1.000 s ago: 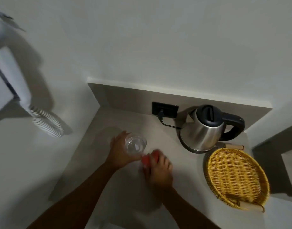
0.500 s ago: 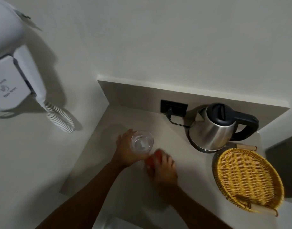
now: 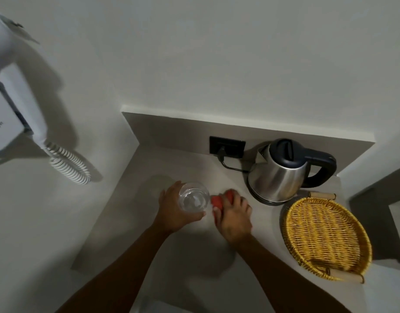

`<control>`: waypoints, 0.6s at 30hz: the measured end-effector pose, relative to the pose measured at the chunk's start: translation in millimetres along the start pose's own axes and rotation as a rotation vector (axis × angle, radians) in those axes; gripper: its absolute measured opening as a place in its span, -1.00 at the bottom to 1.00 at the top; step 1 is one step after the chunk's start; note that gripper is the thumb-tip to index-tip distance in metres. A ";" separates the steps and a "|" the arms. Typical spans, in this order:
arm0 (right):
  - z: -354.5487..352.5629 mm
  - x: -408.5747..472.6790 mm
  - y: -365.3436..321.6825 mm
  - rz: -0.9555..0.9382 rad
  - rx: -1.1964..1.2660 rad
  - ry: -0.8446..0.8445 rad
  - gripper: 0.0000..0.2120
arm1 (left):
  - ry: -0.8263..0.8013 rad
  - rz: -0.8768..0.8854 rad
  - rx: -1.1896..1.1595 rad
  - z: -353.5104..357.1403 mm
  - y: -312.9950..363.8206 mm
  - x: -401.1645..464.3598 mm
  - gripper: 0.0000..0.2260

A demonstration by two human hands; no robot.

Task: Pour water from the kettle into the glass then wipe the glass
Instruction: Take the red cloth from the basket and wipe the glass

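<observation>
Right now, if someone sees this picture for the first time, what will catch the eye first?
First the two hands at the counter's middle: the left hand grips a clear glass, and the right hand presses a red cloth against its side. Behind them to the right stands a steel kettle, beside a yellow wicker tray.

**Colours and patterns on the counter**

A clear glass (image 3: 194, 199) and a red cloth (image 3: 219, 200) are seen. The kettle (image 3: 278, 175) is finished in brushed silver with a black lid and handle. The basket (image 3: 325, 238) is woven in yellow wicker. A black socket (image 3: 227, 145) is set above the beige counter (image 3: 149, 177).
</observation>
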State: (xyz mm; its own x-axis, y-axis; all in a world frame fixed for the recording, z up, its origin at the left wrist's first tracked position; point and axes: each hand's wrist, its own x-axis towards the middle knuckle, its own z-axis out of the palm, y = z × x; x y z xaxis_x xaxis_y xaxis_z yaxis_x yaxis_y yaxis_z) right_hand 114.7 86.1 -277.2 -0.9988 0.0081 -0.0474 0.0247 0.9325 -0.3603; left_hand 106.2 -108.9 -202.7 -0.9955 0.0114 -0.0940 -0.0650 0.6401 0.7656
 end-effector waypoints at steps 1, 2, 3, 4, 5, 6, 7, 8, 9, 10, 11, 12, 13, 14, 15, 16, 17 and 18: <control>4.9 -9.0 -5.0 -0.063 0.007 -0.031 -0.51 | -0.004 -0.006 0.005 2.1 1.1 0.3 -0.21; 8.5 -20.8 -8.2 -0.132 0.009 -0.065 -0.51 | -0.003 -0.007 0.010 3.7 1.7 0.8 -0.22; 10.1 -33.1 -7.7 -0.189 0.008 -0.088 -0.52 | -0.001 -0.002 0.006 5.7 2.7 2.3 -0.24; 10.1 -45.1 -4.6 -0.225 0.001 -0.106 -0.52 | -0.002 0.002 -0.001 7.8 4.2 3.5 -0.24; 9.2 -55.5 1.3 -0.235 -0.009 -0.115 -0.52 | -0.007 0.007 -0.006 9.8 5.7 4.9 -0.25; 7.2 -65.1 9.9 -0.219 -0.019 -0.111 -0.53 | -0.016 0.013 -0.011 12.4 7.6 6.2 -0.25; 4.1 -72.7 19.8 -0.179 -0.022 -0.095 -0.53 | -0.027 0.016 -0.020 16.1 9.1 7.1 -0.25; -0.6 -77.6 29.2 -0.121 -0.015 -0.076 -0.53 | -0.038 0.019 -0.029 20.4 10.4 7.3 -0.24; -6.2 -79.5 37.3 -0.057 -0.005 -0.060 -0.53 | -0.047 0.027 -0.036 25.3 12.3 7.3 -0.24; -12.2 -78.5 42.8 -0.004 0.006 -0.047 -0.54 | -0.056 0.041 -0.036 30.6 14.6 6.8 -0.24; -18.0 -76.9 45.6 0.034 0.019 -0.038 -0.54 | -0.070 0.060 -0.033 36.8 17.3 5.9 -0.25; -22.9 -74.5 45.7 0.049 0.032 -0.027 -0.55 | -0.084 0.079 -0.035 42.8 19.2 4.7 -0.25; -28.2 -73.3 45.5 0.055 0.044 -0.015 -0.56 | -0.098 0.100 -0.043 49.9 21.9 3.6 -0.26; -32.5 -72.3 44.3 0.050 0.058 0.006 -0.56 | -0.105 0.113 -0.056 56.0 23.5 2.5 -0.26; -36.6 -72.4 43.8 0.049 0.076 0.035 -0.57 | -0.103 0.129 -0.071 61.2 24.4 1.7 -0.27; -41.5 -73.3 46.6 0.059 0.092 0.086 -0.57 | -0.100 0.145 -0.088 67.6 24.9 2.5 -0.28; -46.8 -74.3 50.3 0.081 0.108 0.144 -0.58 | -0.093 0.151 -0.101 72.4 23.8 3.0 -0.29; -53.8 -75.4 56.8 0.116 0.117 0.210 -0.58 | -0.096 0.154 -0.110 77.4 23.4 3.5 -0.30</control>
State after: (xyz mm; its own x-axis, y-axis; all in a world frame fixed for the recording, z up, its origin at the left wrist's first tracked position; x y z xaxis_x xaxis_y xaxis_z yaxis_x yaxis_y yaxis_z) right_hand 189.2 157.9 -243.9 -0.9754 0.1988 0.0955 0.1319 0.8729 -0.4698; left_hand 106.6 -34.4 -234.3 -0.9834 0.1792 -0.0272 0.0747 0.5375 0.8400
